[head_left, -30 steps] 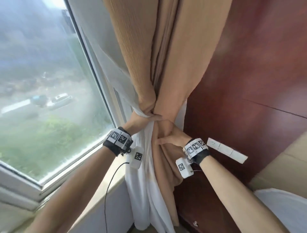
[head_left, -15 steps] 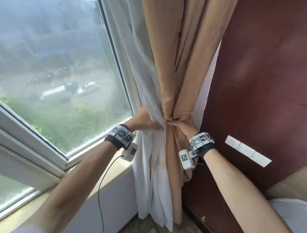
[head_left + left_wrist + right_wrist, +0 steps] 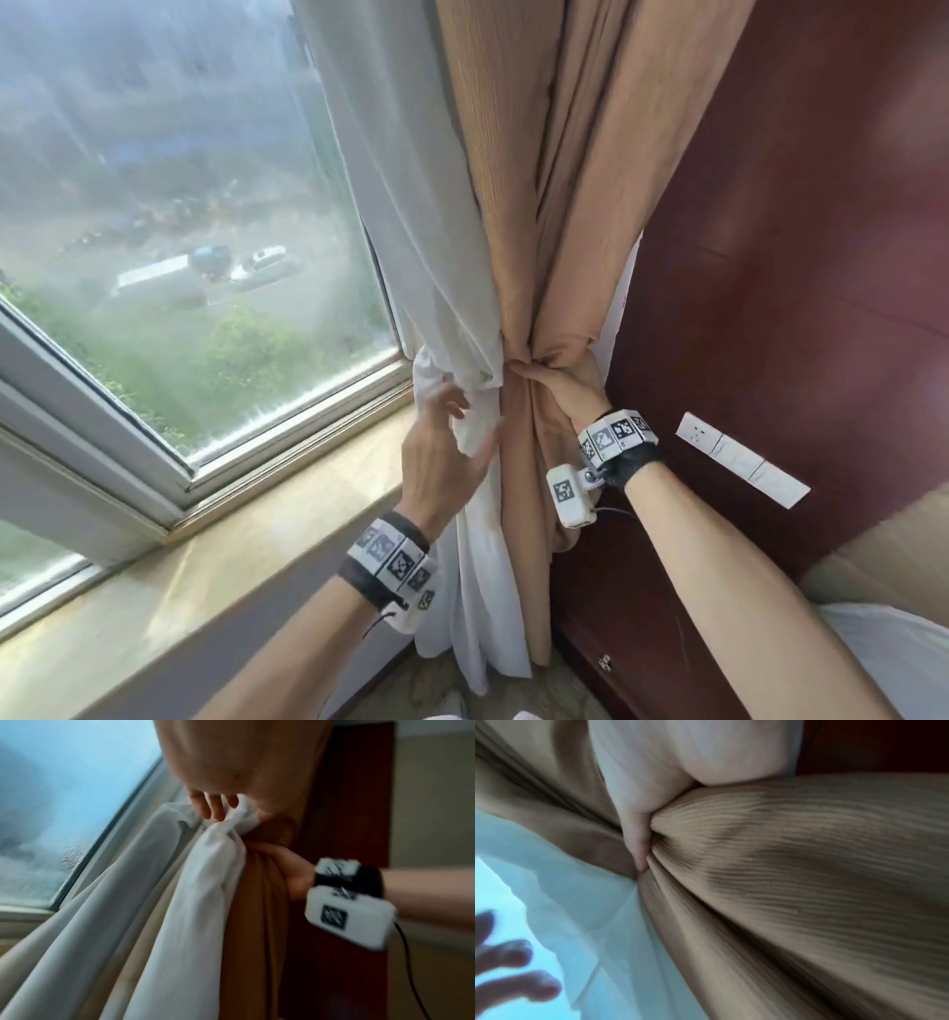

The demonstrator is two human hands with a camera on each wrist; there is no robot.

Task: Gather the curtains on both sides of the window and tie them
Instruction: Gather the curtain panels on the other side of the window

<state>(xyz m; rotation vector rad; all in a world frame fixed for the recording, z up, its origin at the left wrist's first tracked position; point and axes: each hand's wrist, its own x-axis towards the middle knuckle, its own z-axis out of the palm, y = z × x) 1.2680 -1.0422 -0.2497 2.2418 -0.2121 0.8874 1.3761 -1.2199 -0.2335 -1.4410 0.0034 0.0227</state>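
Note:
A tan curtain (image 3: 539, 205) and a white sheer curtain (image 3: 436, 257) hang bunched together at the window's right edge. They are cinched at a waist where the sheer is knotted (image 3: 231, 821). My right hand (image 3: 554, 377) grips the tan curtain at that waist from the right, its thumb (image 3: 639, 845) pressed into the ribbed folds. My left hand (image 3: 470, 416) is open just below the knot. Its fingers (image 3: 213, 805) are spread against the white sheer and hold nothing. The curtains' lower ends hang loose to the floor.
The window pane (image 3: 179, 231) and a beige sill (image 3: 231, 539) lie to the left. A dark red wood panel (image 3: 796, 257) with a white switch plate (image 3: 739, 460) stands close on the right. A beige headboard (image 3: 893, 555) and white bedding (image 3: 904, 652) fill the lower right.
My left hand has let go of the gathered curtains and drawn back and down with its fingers spread. My right hand keeps its hold at the waist.

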